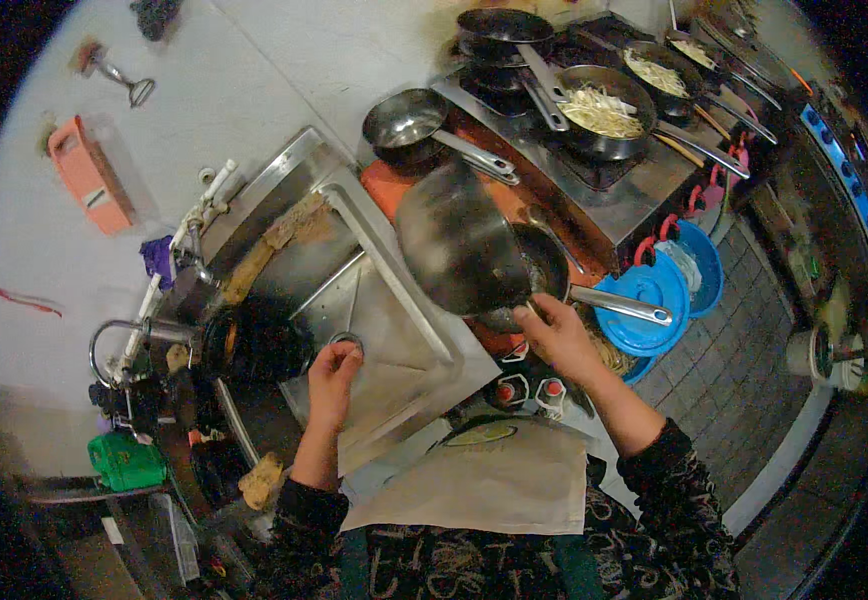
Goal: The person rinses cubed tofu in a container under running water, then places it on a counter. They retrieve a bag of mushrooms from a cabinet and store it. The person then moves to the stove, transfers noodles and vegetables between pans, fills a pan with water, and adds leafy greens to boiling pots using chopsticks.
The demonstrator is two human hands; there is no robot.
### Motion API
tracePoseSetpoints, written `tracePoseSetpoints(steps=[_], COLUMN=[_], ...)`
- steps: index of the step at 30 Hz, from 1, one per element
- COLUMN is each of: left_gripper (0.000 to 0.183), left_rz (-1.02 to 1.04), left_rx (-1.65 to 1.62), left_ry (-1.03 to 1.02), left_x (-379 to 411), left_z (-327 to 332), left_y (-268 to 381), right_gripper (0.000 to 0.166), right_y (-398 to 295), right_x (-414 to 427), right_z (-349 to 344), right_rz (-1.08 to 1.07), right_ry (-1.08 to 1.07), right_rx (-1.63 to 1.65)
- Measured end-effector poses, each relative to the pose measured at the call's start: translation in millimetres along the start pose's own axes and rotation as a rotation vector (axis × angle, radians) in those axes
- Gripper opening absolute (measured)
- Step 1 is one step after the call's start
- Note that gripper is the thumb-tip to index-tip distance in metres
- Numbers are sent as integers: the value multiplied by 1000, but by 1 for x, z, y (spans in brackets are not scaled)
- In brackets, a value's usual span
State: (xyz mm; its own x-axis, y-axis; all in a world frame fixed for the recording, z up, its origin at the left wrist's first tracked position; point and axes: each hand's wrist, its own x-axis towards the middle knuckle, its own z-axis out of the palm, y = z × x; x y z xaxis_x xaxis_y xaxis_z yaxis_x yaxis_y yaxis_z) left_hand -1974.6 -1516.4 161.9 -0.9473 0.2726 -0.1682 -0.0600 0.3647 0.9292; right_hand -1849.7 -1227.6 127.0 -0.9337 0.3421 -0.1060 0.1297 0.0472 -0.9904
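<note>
My right hand (560, 334) grips the near edge of a dark metal pan (460, 240), where thumb and fingers meet. The pan is tilted and motion-blurred beside the sink's right rim. Behind it sits another dark pan (546, 255), its long steel handle (621, 304) pointing right past my hand. Over the stainless steel sink (396, 330), my left hand (332, 382) has its fingers drawn together, with nothing visible in them. The sink's drain ring (351, 341) shows just beyond these fingertips. A dark round vessel (254, 345) lies left of that hand.
Pans of pale strips (602, 112) stand on the stove (629, 202), handles jutting out. Stacked pans (407, 124) sit at the sink's far corner. Blue plastic tubs (640, 307) rest on the tiled floor at right. A faucet (197, 255) and a sponge (261, 480) are at left.
</note>
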Motion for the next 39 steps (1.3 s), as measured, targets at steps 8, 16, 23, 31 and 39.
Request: tracePoseSetpoints(steps=[8, 16, 23, 31, 39], left_gripper=[13, 14, 15, 15, 15], left_rz=[-22, -30, -36, -184, -289], left_rx=[44, 5, 34, -93, -170], left_ry=[106, 144, 199, 226, 237], left_x=[-4, -2, 7, 26, 37], left_z=[-42, -80, -104, -114, -101], left_y=[-15, -36, -41, -80, -85], right_gripper=[38, 40, 41, 46, 46], right_y=[-48, -81, -148, -136, -106], right_x=[9, 83, 207, 314, 357], right_z=[30, 32, 17, 21, 20], right_rz=[-411, -394, -297, -142, -40], right_ry=[102, 32, 96, 114, 83], right_rx=[-690, -839, -976, -1093, -1109])
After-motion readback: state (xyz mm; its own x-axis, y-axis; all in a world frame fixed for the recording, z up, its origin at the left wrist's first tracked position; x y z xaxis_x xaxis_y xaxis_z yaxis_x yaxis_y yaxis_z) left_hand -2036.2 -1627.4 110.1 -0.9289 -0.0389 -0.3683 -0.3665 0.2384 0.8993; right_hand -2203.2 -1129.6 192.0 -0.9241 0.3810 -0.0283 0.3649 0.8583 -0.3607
